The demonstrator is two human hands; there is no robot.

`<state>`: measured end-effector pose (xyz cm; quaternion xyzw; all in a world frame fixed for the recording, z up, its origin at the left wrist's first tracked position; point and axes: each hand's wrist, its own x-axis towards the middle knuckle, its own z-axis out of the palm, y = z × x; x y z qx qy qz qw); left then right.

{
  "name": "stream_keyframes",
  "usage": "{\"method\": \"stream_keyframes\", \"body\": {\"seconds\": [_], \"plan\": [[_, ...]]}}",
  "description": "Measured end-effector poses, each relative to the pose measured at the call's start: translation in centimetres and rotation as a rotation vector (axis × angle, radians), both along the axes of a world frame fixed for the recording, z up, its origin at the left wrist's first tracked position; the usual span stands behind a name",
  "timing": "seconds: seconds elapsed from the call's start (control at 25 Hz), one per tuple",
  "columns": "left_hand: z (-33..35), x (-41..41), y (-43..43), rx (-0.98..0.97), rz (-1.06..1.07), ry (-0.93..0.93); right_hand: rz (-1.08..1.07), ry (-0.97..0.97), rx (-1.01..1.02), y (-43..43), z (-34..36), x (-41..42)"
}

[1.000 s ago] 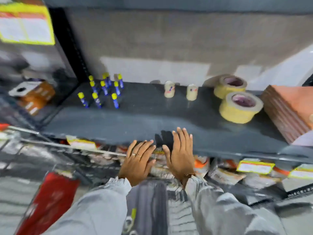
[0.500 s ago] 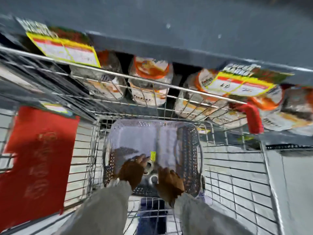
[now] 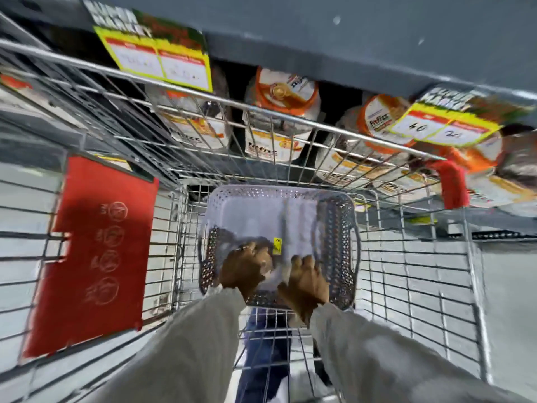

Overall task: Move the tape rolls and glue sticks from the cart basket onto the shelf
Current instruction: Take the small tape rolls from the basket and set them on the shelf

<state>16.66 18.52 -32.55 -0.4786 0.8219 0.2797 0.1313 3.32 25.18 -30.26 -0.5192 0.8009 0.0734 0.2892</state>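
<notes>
Both hands reached into the perforated plastic basket (image 3: 279,210) in the wire cart (image 3: 406,286) — left hand (image 3: 244,269) curled around what looked like a small tape roll (image 3: 266,264); right hand (image 3: 306,282) curled, contents hidden. The basket looked nearly emptied.

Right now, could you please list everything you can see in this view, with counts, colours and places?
Cart: one, silver wire, fills the frame.
Basket: one, pale perforated plastic, on the cart floor; contents hidden by the hands.
Yellow tag: one, inside the basket.
Red panel: one, on the cart's left wall.
Shelf: one, dark grey, top.
Price labels: two, yellow, on the shelf edge.
Packets: several, orange and white, under the shelf.
Left hand: in the basket, curled.
Right hand: in the basket, curled.
</notes>
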Motion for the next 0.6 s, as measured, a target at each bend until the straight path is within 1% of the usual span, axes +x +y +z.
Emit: {"method": "stream_keyframes", "body": {"seconds": [0.04,0.08,0.12,0.16,0.24,0.32,0.4,0.44,0.52,0.56,0.6], "plan": [[2.8,-0.1,0.0,-0.049,0.016,0.024,-0.003,-0.004,-0.052,-0.3,1.9,-0.1],[5.3,-0.1,-0.1,-0.162,-0.007,0.094,0.002,-0.029,-0.114,-0.7,3.4,-0.2],[8.1,-0.2,-0.5,-0.31,-0.073,0.13,0.015,-0.061,-0.2,-1.2,5.4,-0.3],[10.1,-0.4,-0.9,-0.438,-0.085,0.183,0.046,-0.084,-0.294,-1.8,7.0,-0.4],[14.0,-1.6,-2.8,-0.56,0.041,0.361,0.122,-0.091,-0.536,-3.7,10.5,-0.9],[18.4,-3.7,-4.8,-0.622,0.286,0.617,0.168,-0.065,-0.738,-5.9,14.9,-2.3],[23.2,-6.5,-7.5,-0.656,0.495,0.846,0.197,0.014,-0.898,-8.3,19.9,-4.9],[25.3,-7.9,-9.1,-0.663,0.538,0.928,0.204,0.039,-0.973,-9.8,22.2,-6.4],[28.6,-10.5,-11.6,-0.661,0.541,1.031,0.232,0.073,-1.096,-12.3,25.5,-9.8],[29.9,-12.0,-13.0,-0.644,0.509,1.056,0.219,0.085,-1.137,-13.5,26.9,-11.7],[31.0,-13.4,-14.1,-0.612,0.462,1.046,0.161,0.08,-1.16,-14.6,28.0,-13.4]]}}
